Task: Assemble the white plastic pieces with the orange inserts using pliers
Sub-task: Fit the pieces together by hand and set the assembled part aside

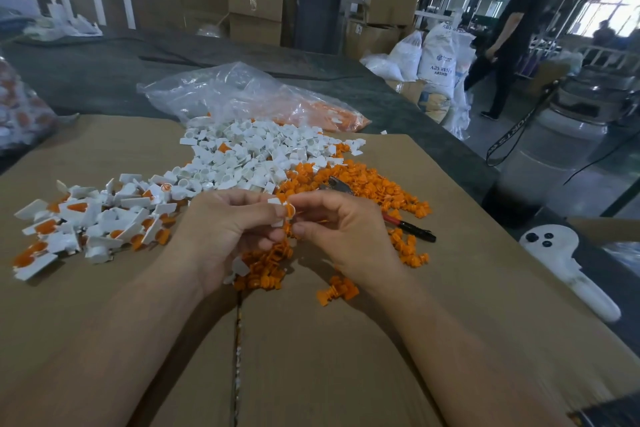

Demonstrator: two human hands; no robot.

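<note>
My left hand (228, 229) pinches a small white plastic piece (278, 211) above the cardboard. My right hand (341, 229) pinches an orange insert (290, 210) against that piece. The pliers (408, 227) lie on the cardboard behind my right hand, metal jaws on the orange pile, red and black handles pointing right. Loose white pieces (249, 152) are heaped in the middle. Loose orange inserts (367, 184) spread to the right and under my hands. A heap of assembled white-and-orange pieces (86, 222) lies at the left.
Flattened cardboard (346, 340) covers the grey table. A clear plastic bag (249, 97) with parts lies behind the piles, another bag (20, 107) at far left. A white handheld device (568, 263) rests at the right edge. A person (512, 35) walks past sacks at back right.
</note>
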